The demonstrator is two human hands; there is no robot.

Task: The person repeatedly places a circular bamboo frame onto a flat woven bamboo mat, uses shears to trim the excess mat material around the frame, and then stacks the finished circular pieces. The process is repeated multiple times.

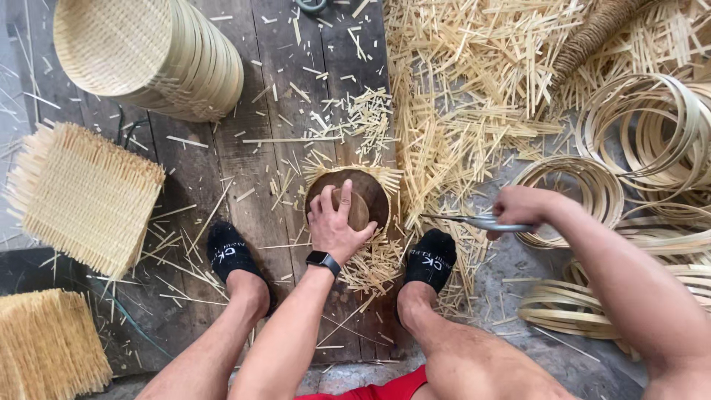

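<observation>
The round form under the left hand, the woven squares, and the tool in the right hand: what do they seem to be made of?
The round form looks like dark, smooth wood, worn to a dull sheen. The woven squares appear to be pale, unfinished bamboo strips, with loose frayed ends. The tool in the right hand seems to be bright metal, probably scissors. The left hand presses on the form.

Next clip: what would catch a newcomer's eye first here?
Centre frame, the left hand presses a round wooden mould onto a woven mat between two black-socked feet, while the right hand holds scissors at its edge. Pale cut strips litter the floor above; stacked woven trays sit top left, hoops at right.
</observation>
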